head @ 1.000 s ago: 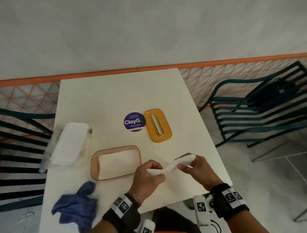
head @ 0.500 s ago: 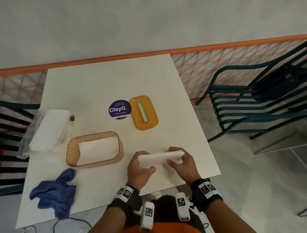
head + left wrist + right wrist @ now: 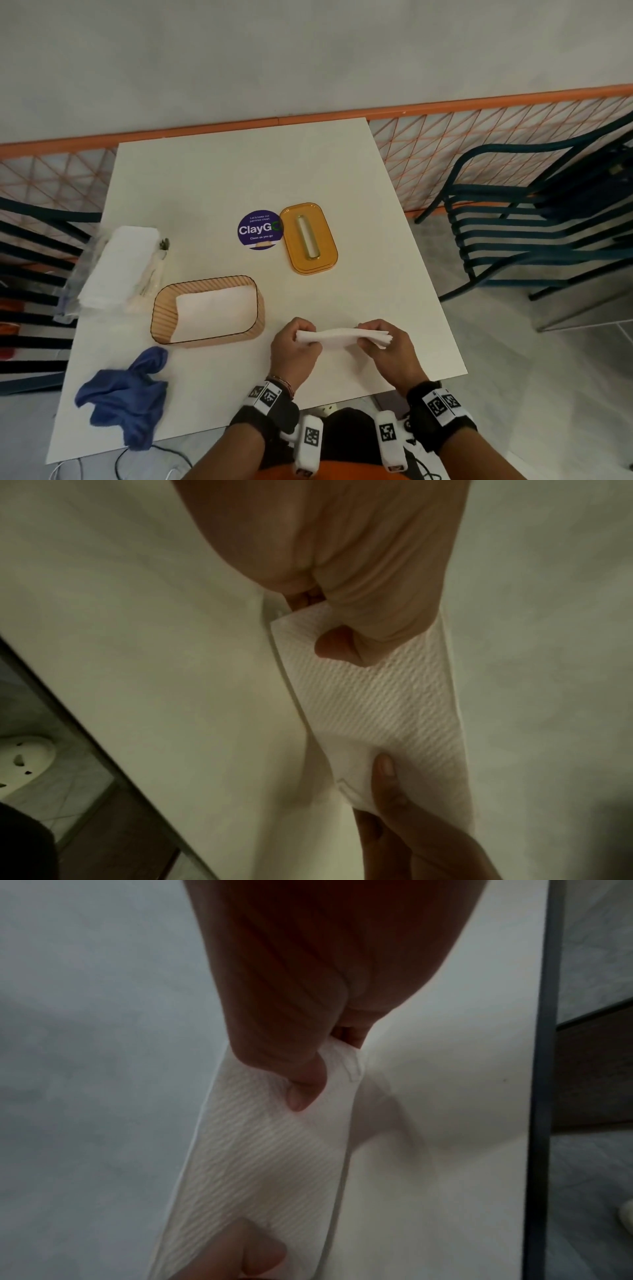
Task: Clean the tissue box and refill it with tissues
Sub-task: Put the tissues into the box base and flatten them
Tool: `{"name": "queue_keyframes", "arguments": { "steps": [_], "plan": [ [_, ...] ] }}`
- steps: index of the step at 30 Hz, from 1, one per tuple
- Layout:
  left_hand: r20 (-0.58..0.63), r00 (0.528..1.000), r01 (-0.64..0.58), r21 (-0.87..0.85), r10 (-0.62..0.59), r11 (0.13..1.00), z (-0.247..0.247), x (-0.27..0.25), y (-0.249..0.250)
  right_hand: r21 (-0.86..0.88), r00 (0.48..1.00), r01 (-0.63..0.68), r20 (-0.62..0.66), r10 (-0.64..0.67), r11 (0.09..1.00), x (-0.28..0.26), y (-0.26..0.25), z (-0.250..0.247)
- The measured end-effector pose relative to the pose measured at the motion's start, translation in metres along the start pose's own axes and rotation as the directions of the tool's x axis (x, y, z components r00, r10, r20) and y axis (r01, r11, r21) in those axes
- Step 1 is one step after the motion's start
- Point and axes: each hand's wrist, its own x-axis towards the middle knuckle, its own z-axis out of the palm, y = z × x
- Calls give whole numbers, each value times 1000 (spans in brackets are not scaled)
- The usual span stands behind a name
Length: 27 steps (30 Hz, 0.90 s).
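A folded stack of white tissues [image 3: 340, 336] hangs between both hands just above the table's near edge. My left hand [image 3: 298, 337] pinches its left end and my right hand [image 3: 378, 337] pinches its right end. The embossed tissues [image 3: 373, 704] [image 3: 270, 1164] fill both wrist views, with a thumb pressed on top at each end. The ribbed orange tissue box [image 3: 161, 318] lies open to the left of my hands, with white tissues [image 3: 215, 311] inside. Its amber lid [image 3: 291, 240] with a slot lies farther back on the table.
A plastic pack of white tissues [image 3: 118, 267] lies at the left edge of the white table [image 3: 239, 171]. A crumpled blue cloth [image 3: 126, 397] sits at the near left corner. A round purple sticker [image 3: 259, 230] is beside the lid. Dark slatted chairs [image 3: 534, 233] stand right and left.
The tissue stack was twisted and tilted between my hands; now it is held level and stretched straight. The head view has shifted, so the table appears more centred.
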Motion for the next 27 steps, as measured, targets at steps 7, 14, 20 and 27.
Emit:
{"name": "queue_keyframes", "arguments": {
  "steps": [7,14,20,27],
  "plan": [
    [81,995,-55,-79,61,995,-52,-19,36,40,987,6,163,-13,999,-8,-62,-17],
    [-75,994,60,-254,-82,965,-173,-22,41,73,881,-9,473,-27,997,2,-156,41],
    [-288,948,139,-5,-135,990,-240,14,29,-307,925,58,373,64,950,40,-182,142],
    [-235,972,114,452,-5,885,-248,49,20,-632,970,67,224,99,772,52,-192,195]
  ]
}}
